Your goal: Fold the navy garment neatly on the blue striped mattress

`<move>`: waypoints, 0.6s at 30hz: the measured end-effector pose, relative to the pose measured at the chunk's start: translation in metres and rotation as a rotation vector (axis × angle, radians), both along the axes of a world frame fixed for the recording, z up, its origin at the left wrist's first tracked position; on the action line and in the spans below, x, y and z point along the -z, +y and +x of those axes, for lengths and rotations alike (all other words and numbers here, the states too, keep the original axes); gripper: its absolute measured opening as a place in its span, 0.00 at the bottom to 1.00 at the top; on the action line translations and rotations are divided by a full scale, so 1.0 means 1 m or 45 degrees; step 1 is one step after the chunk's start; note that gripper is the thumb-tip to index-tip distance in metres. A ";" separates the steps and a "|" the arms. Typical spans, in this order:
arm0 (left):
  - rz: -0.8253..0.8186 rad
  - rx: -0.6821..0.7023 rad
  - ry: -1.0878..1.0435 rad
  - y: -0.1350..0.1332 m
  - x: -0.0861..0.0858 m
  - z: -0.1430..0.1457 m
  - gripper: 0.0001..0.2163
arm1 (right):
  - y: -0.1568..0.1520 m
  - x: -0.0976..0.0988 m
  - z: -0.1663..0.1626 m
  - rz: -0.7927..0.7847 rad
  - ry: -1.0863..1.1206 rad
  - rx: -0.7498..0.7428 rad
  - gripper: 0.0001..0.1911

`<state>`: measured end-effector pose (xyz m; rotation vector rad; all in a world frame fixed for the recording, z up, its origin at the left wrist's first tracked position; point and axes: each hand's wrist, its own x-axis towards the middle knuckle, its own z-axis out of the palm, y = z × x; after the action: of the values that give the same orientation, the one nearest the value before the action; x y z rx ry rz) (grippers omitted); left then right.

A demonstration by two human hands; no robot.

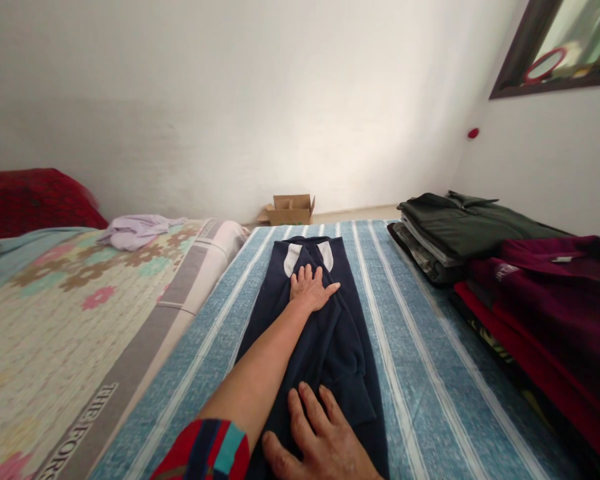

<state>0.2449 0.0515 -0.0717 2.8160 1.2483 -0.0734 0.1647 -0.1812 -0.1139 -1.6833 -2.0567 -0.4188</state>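
Note:
A navy long-sleeved top (pixel 347 300) with white patches near its far end lies folded into a long strip on a blue striped sheet (pixel 215 333). Its sleeves are laid inward, and a ribbed cuff shows on the near right. My left hand (pixel 311 288) rests flat on the upper part of the top, fingers spread and thumb out to the right. Closer to me, my right hand (pixel 325 437) is on the lower part of the same top, its fingers apart and slightly bent. Neither hand grips the cloth.
Folded clothes stand in stacks on the right, a dark green garment (pixel 470 223) behind a maroon one (pixel 555 287). A flowered bed cover (pixel 105 320) spreads on the left, with a crumpled lilac cloth (pixel 140 230). A cardboard box (pixel 290 212) sits by the wall.

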 end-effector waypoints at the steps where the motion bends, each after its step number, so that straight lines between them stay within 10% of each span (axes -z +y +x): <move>1: -0.005 0.003 0.001 0.003 0.001 0.002 0.39 | 0.002 0.005 -0.002 0.064 -0.014 0.035 0.24; 10: -0.069 0.020 -0.003 0.019 0.003 0.012 0.43 | 0.025 0.018 -0.021 0.655 0.139 0.321 0.10; 18: -0.110 -0.011 -0.010 0.032 0.002 0.022 0.45 | 0.036 0.040 -0.028 0.741 0.111 0.381 0.14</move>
<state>0.2670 0.0832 -0.0741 2.7350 1.2246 -0.1127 0.1367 -0.1456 -0.1541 -1.5945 -1.4252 -0.9208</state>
